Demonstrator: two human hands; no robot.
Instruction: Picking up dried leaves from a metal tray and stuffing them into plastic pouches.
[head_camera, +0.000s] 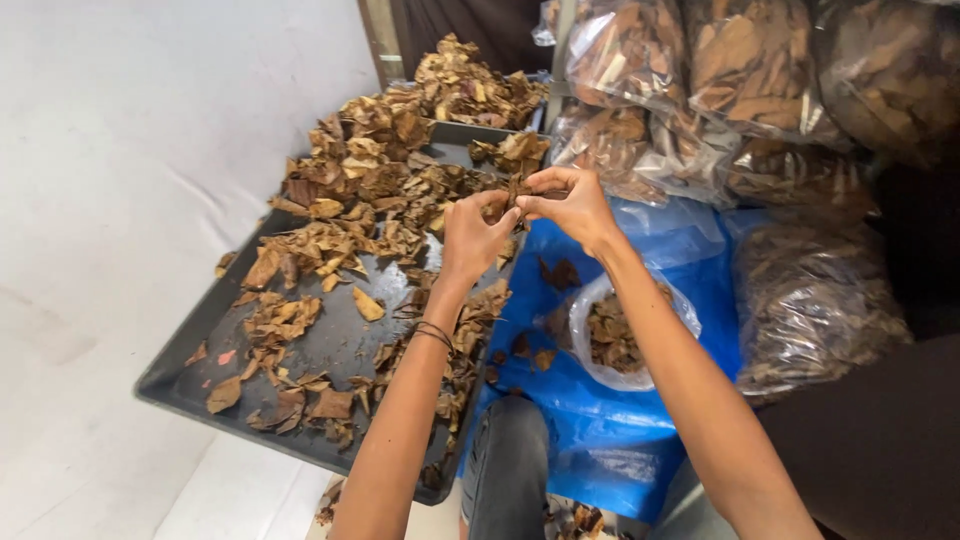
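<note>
A white floor (120, 200) fills the left side of the view. On it lies a long dark metal tray (175, 385), its near end thinly scattered with dry brown leaves (285, 320) and its far end heaped with them. A thicker pile of leaves (470, 90) sits beyond the tray's far rim, against a dark wall.

Above the tray's right edge, the left hand (472, 238) is raised, its fingers pinched together on a dry leaf piece (518, 193). A dark band (433, 333) circles the left wrist. Just to the right, the right hand (572, 205) meets it, thumb and fingers also closed on the same leaf piece, so both hands grip it between them, fingertips nearly touching.

Below the hands, a blue plastic sheet (600, 420) spreads beside the tray, with a few loose leaves on it. On this sheet stands an open clear plastic bag (590, 310) holding small leaf bits, partly hidden behind the right forearm. A knee in dark trousers (510, 450) shows at the bottom edge.

Further right, filled clear bags of dry leaves (720, 70) are stacked along the back, and another large packed bag (810, 300) rests low on the right.
</note>
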